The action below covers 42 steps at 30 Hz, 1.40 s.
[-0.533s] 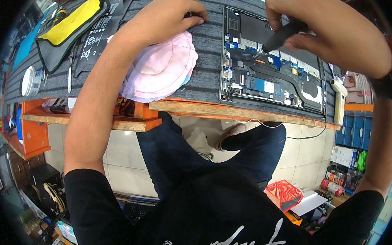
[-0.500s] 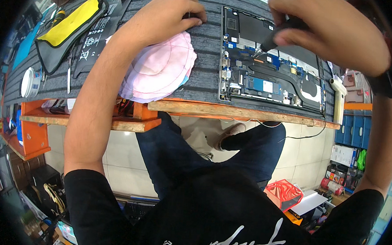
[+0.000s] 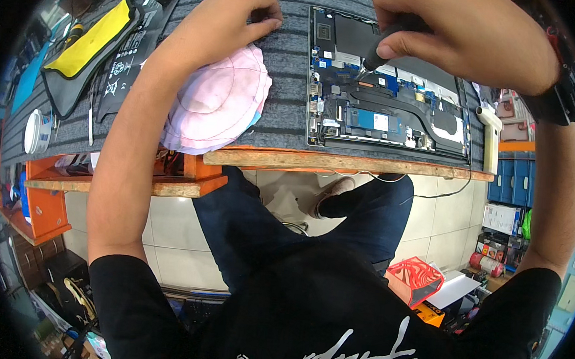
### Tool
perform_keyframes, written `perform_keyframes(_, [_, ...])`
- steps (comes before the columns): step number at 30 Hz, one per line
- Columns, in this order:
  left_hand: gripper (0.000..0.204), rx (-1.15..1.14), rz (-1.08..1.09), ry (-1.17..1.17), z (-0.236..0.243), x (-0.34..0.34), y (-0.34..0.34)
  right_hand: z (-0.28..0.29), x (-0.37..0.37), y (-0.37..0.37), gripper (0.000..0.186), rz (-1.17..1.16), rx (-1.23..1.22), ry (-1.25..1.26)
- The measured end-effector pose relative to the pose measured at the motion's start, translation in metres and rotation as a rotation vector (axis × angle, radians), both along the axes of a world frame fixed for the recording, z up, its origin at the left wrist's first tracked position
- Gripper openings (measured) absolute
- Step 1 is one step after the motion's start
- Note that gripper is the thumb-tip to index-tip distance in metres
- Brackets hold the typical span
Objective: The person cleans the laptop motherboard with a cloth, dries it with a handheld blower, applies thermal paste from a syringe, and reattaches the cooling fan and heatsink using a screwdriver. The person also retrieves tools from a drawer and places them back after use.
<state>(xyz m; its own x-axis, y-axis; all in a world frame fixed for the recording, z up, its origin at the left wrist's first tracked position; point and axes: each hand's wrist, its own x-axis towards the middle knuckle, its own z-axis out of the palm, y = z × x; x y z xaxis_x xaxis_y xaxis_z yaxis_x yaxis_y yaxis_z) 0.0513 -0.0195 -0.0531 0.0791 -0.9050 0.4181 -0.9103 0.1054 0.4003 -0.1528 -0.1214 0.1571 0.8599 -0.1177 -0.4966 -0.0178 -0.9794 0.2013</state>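
Observation:
My right hand (image 3: 434,40) is closed around the black handle of a screwdriver (image 3: 375,58). Its metal tip points down at the upper-left part of the circuit board, beside the heat pipe, in an opened laptop (image 3: 386,123). Whether the tip touches a screw is too small to tell. My left hand (image 3: 248,16) rests on the mat left of the laptop, fingers curled in toward the thumb. What they hold, if anything, is hidden. Just below that hand, partly under my left wrist, lies a round pink cloth (image 3: 220,103).
Left of my left arm lie a black battery pack (image 3: 120,70), a yellow-and-grey cloth (image 3: 95,39), thin tweezers-like metal tool (image 3: 91,125) and a white tub (image 3: 38,131). A cream-coloured handled tool (image 3: 492,139) stands at the laptop's right. The bench's wooden edge (image 3: 341,164) runs in front.
The whole view has shifted a little, so the bench and its things sit slightly farther left. The screwdriver tip stays over the same part of the board. The right hand still grips it.

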Motion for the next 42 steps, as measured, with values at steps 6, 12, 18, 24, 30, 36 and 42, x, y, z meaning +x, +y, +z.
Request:
perform_keyframes(6, [0.026, 0.013, 0.130, 0.397, 0.006, 0.009, 0.009, -0.006, -0.019, -0.021, 0.027, 0.155, 0.177, -0.271])
perform_keyframes(12, [0.017, -0.209, -0.156, 1.428, 0.025, 0.005, 0.009, -0.050, -0.026, -0.030, 0.025, 0.203, 0.220, -1.081])
perform_keyframes(18, [0.024, -0.350, -0.269, 1.564, 0.025, 0.007, 0.008, -0.060, -0.026, -0.027, 0.027, 0.037, 0.494, -1.280])
perform_keyframes(24, [0.024, -0.383, -0.307, 1.596, 0.025, 0.011, 0.009, -0.073, -0.020, -0.032, 0.025, 0.167, 0.431, -1.349])
perform_keyframes(30, [0.025, -0.458, -0.405, 1.666, 0.024, 0.013, 0.008, -0.078, -0.016, -0.037, 0.025, 0.050, 0.613, -1.345])
perform_keyframes(36, [0.026, -0.461, -0.437, 1.676, 0.027, 0.013, 0.010, -0.079, -0.014, -0.034, 0.026, 0.022, 0.632, -1.362])
perform_keyframes(42, [0.026, -0.452, -0.265, 1.648, 0.036, 0.001, 0.013, -0.081, -0.015, -0.042, 0.024, 0.352, 0.263, -1.382])
